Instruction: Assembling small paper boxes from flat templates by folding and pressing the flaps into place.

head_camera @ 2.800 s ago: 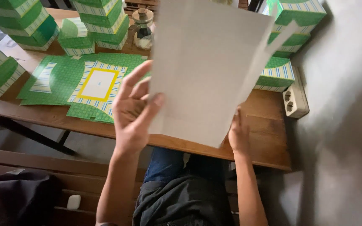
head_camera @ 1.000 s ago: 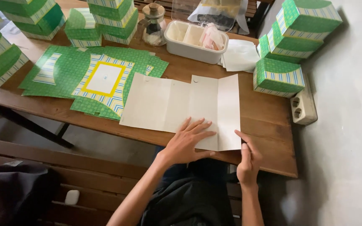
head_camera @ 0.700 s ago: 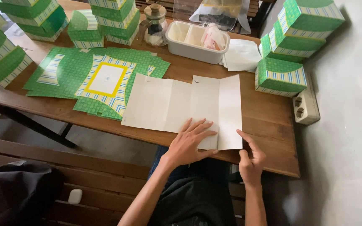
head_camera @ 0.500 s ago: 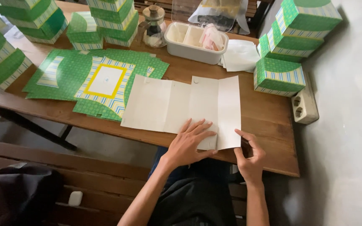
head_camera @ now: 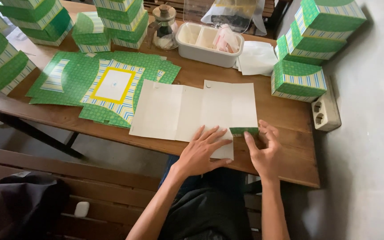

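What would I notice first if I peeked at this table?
Probably the big white card sheet lying flat mid-table, with the left hand pressing it and the right hand folding up a green flap. Then the green striped boxes stacked at the right, and more at the far left.

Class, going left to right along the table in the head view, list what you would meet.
Flat green box blanks → white unfolded card sheet → left hand → right hand → folded green box → white power strip.

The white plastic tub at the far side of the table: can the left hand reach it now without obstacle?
Probably yes. The left hand lies flat on the white cardboard sheet, holding nothing, and only that flat sheet and bare table lie between it and the white tub.
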